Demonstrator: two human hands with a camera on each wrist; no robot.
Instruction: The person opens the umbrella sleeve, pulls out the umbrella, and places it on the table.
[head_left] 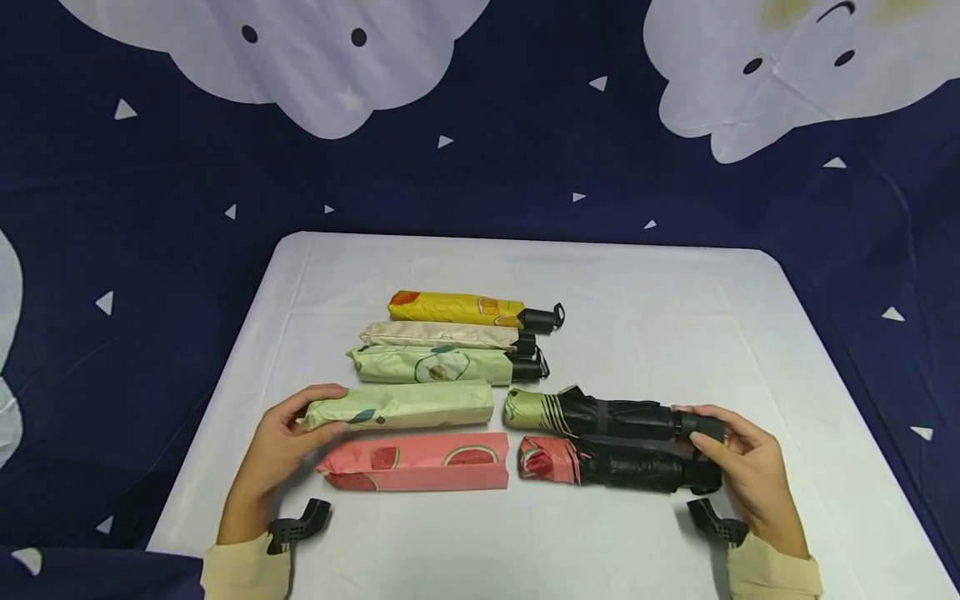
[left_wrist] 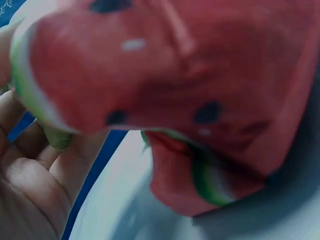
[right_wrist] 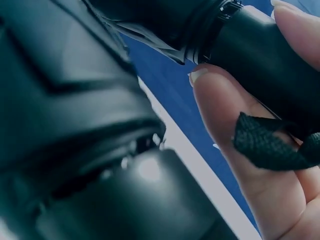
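Observation:
My left hand [head_left: 281, 442] grips the left end of a pale green umbrella sleeve [head_left: 420, 405] with a leaf print. My right hand [head_left: 753, 462] has thumb and fingers around the black handle of a folded umbrella [head_left: 622, 418], black with a green striped tip. The sleeve and this umbrella lie in line, a small gap between them. Nearer me lie a pink watermelon-print sleeve [head_left: 427, 463] and a second folded umbrella [head_left: 637, 467], black with a pink tip. The watermelon fabric fills much of the left wrist view. A wrist strap [right_wrist: 270, 145] hangs at the held handle in the right wrist view.
Behind these, a yellow umbrella [head_left: 457, 308], a cream one [head_left: 438, 335] and a green avocado-print one [head_left: 431, 365] lie side by side, covered, with black handles to the right. The white table [head_left: 750, 333] has rounded far corners; dark blue cloud-print cloth [head_left: 525, 175] surrounds it.

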